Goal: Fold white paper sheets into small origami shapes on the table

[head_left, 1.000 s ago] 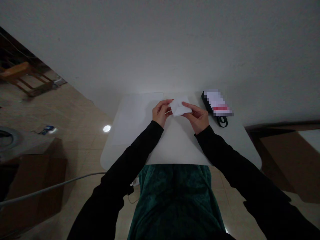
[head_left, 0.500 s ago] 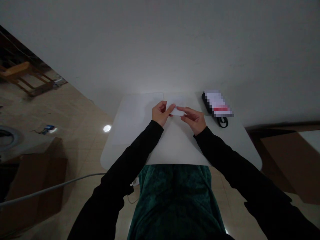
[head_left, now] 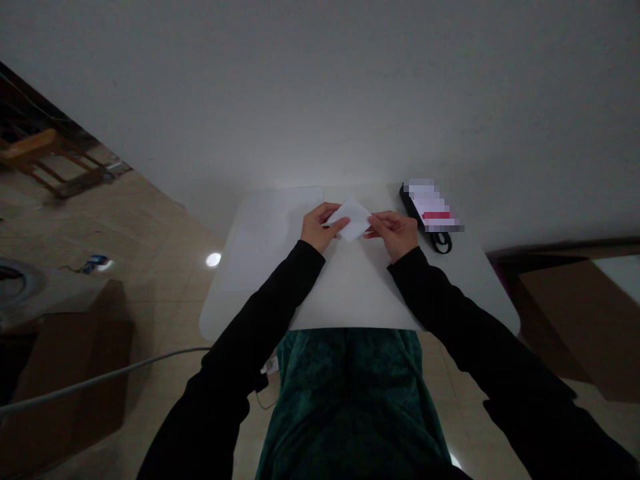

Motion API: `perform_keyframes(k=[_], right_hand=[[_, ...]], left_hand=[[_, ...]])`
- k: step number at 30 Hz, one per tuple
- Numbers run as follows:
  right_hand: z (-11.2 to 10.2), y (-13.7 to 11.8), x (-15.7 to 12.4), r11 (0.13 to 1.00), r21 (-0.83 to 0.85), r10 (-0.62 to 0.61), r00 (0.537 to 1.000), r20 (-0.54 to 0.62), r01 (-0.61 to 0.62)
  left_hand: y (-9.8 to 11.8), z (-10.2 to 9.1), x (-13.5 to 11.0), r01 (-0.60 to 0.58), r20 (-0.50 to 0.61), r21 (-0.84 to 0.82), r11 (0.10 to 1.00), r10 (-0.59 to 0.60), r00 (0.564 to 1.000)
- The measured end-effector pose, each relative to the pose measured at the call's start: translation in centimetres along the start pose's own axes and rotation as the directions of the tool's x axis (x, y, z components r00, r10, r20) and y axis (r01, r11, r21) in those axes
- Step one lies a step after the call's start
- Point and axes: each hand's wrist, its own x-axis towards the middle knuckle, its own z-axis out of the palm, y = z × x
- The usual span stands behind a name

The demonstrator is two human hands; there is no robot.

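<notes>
A small folded piece of white paper (head_left: 354,217) is held between my two hands over the table, turned so it looks like a diamond. My left hand (head_left: 320,225) pinches its left corner, thumb on top and fingers behind. At the opposite corner my right hand (head_left: 395,233) grips the paper between thumb and fingers. Larger white paper (head_left: 273,227) lies flat on the table to the left of my left hand. The fingertips behind the folded paper are partly hidden.
The white table (head_left: 350,300) stands against a pale wall (head_left: 320,87). A black case (head_left: 413,207) with a strap and a blurred-out face lies at the back right. Cardboard boxes (head_left: 575,320) stand on the floor at both sides. A grey cable (head_left: 125,370) runs in at lower left.
The folded paper has turned from a flatter, edge-on pose to a diamond facing me. My right hand's fingers have closed onto its right corner.
</notes>
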Motion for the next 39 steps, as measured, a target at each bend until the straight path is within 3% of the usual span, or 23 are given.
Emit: perform_keyframes(k=[4,11,14,20,28,34,37,39], right_hand=[[-0.1,-0.3,0.0,1.0,0.012,0.024,0.999,0.022,-0.025],[-0.2,0.0,0.0,0.994,-0.031,0.107,0.97,0.216,-0.103],[-0.1,0.0,-0.1,0.992,-0.042,0.128,0.963,0.236,-0.121],[0.1,-0.6,-0.4,0.992,-0.057,0.121,0.983,0.141,-0.114],[-0.2,0.2,-0.1,0.976,-0.212,-0.015,0.985,0.175,0.053],[-0.5,0.6,0.2,0.948,-0.255,-0.195,0.981,0.016,0.193],[-0.6,0.8,0.3,0.978,-0.144,-0.165,0.98,-0.109,0.148],[-0.5,1.0,0.5,0.994,-0.054,-0.103,0.976,-0.19,0.094]], left_hand=[[-0.2,-0.3,0.2,-0.001,0.02,-0.008,1.0,0.001,1.0],[-0.8,-1.2,0.6,0.089,0.286,0.029,0.996,-0.094,0.954],[-0.9,-1.1,0.5,0.074,0.262,0.015,0.997,-0.075,0.962],[-0.8,-0.6,0.5,0.075,0.133,-0.018,0.997,-0.072,0.989],[-0.2,-1.0,0.5,0.066,0.192,0.005,0.998,-0.066,0.979],[-0.1,-0.6,0.5,0.078,0.08,-0.004,0.997,-0.077,0.994],[-0.2,-0.3,0.5,0.066,0.031,-0.033,0.997,-0.065,0.997],[-0.2,0.0,0.3,0.076,0.079,-0.064,0.995,-0.071,0.994]])
